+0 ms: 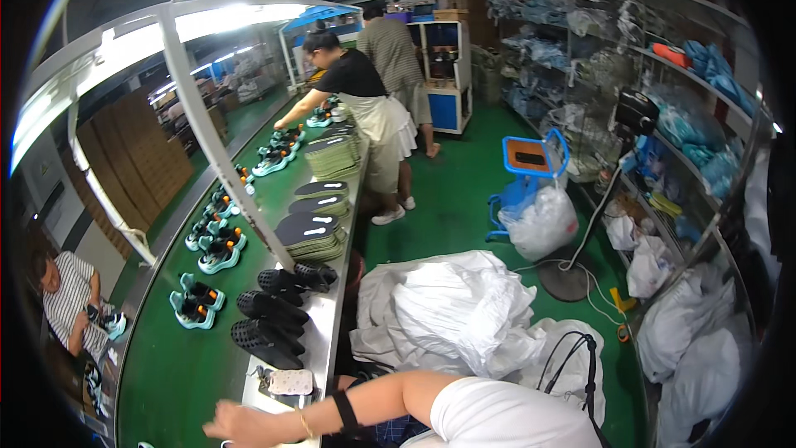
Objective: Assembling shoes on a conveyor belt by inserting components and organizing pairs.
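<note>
My right hand (240,425) reaches left over the near end of the bench, with a black band on the arm and a thin bracelet at the wrist. Its fingers look curled; what they hold, if anything, is hidden at the lower edge. My left hand is out of view. Just beyond the right wrist lies a phone in a pale patterned case (292,382), with a small dark trinket beside it. Several black shoes with knobbly soles (264,342) lie past the phone on the metal ledge (327,328). Stacks of dark insoles (311,232) follow farther along.
Light-blue and black shoes with orange parts (197,300) stand along the green conveyor belt (153,365). Co-workers work at the far end and across the belt. White sacks (456,307), a blue stool (535,158), a standing fan (634,112) and loaded shelves (688,75) occupy the right side.
</note>
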Available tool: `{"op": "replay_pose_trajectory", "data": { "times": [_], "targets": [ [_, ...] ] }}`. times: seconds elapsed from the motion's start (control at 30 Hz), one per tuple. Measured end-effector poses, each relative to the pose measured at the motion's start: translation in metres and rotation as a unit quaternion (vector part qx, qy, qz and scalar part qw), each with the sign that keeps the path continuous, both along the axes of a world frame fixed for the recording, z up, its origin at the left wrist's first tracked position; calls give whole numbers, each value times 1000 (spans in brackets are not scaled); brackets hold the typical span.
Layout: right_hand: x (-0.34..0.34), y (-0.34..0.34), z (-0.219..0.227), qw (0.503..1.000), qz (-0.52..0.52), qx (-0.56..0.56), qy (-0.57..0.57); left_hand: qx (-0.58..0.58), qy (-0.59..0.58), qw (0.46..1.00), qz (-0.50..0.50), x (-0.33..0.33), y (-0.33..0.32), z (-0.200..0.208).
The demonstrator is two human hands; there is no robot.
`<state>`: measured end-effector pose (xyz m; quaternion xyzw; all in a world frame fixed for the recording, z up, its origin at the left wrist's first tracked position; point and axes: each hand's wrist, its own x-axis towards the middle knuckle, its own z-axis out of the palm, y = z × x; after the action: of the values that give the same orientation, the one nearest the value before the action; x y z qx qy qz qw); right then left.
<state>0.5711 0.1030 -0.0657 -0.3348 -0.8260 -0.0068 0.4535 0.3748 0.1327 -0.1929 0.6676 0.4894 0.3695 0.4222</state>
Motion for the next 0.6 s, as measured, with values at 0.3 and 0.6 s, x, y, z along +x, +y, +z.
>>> {"op": "replay_pose_trajectory", "data": {
  "times": [0.3, 0.6],
  "targets": [
    [203, 90, -13, 905, -416, -66, 54, 214, 462, 853, -111, -103, 9, -21],
    [219, 99, -72, 915, -349, -201, 27, -56, 324, 937, 118, 1, -3, 64]
  ]
}}
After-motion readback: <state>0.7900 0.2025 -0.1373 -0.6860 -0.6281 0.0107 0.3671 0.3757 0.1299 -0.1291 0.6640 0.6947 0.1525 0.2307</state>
